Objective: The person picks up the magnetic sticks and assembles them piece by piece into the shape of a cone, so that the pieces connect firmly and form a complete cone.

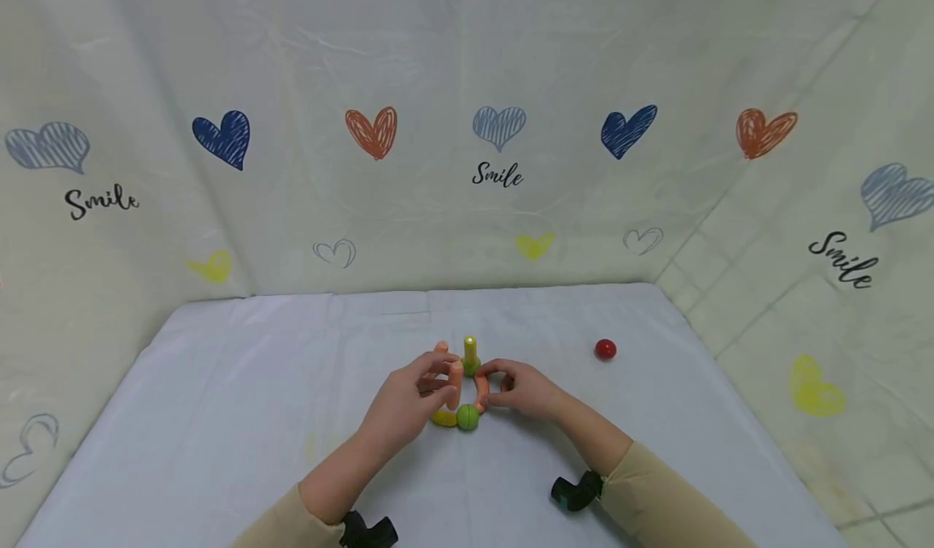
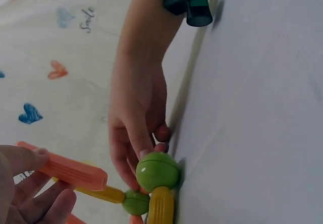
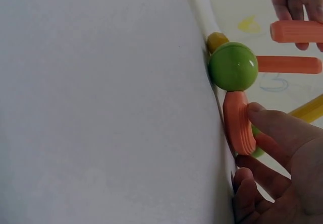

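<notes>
My left hand pinches a straight orange rod between thumb and fingers, held up over a small ring of toy rods and balls. At the ring's right side my right hand pinches a curved orange rod lying on the cloth. That rod meets a green ball at the near end, which also joins a curved yellow rod. Toward the back, a yellow rod stands upright on another green ball. A second orange rod rises at the left, its base mostly hidden.
A red ball lies apart on the white-covered table, to the right of the ring. Behind the table hangs a pale curtain with printed hearts. Black wrist cameras sit at both cuffs.
</notes>
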The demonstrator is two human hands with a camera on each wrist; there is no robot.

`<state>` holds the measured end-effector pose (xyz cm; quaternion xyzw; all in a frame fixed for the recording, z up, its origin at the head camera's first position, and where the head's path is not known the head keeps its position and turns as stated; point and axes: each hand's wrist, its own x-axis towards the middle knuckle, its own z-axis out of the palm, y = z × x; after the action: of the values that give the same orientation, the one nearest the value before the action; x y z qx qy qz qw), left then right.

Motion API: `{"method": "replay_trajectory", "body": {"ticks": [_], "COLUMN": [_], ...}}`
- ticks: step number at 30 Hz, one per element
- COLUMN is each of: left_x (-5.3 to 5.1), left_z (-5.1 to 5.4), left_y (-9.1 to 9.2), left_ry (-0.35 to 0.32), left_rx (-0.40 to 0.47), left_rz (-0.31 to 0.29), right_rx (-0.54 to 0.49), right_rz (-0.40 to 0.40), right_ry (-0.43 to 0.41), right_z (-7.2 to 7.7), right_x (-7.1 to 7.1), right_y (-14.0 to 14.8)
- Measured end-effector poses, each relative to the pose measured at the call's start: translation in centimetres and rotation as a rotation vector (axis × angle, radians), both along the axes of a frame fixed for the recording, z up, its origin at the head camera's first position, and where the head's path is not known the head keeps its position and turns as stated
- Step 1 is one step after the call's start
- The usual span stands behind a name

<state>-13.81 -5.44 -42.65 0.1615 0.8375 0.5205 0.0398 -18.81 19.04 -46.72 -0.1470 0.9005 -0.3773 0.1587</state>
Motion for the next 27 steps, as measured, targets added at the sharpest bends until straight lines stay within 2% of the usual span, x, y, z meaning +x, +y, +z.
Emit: {"method": "replay_trajectory", "body": {"ticks": [6, 13, 22, 27], "left_x": [-0.1, -0.1, -0.1, -0.3], "left_z": [-0.1, 0.0, -1.4, -1.5], "left_y": [1.5, 2.2, 2.4, 2.5], "left_ry": [0.001, -0.005, -0.012, -0.018], "left_rx": [0.034, 0.011, -0.005, 0.009], "left_rz": [0.011, 0.024, 0.009, 0.012], "right_rx": [-0.024, -0.028, -0.046, -0.045], "right_rz": [0.011, 0.006, 0.007, 0.003], "right_ry": [0.003, 0.007, 0.009, 0.005], "right_z": [-0.2, -0.3, -0.3, -0.3], "right_x": [0.1, 0.0, 0.0, 0.0], "right_y": [0.2, 0.2, 0.2, 0.1]}}
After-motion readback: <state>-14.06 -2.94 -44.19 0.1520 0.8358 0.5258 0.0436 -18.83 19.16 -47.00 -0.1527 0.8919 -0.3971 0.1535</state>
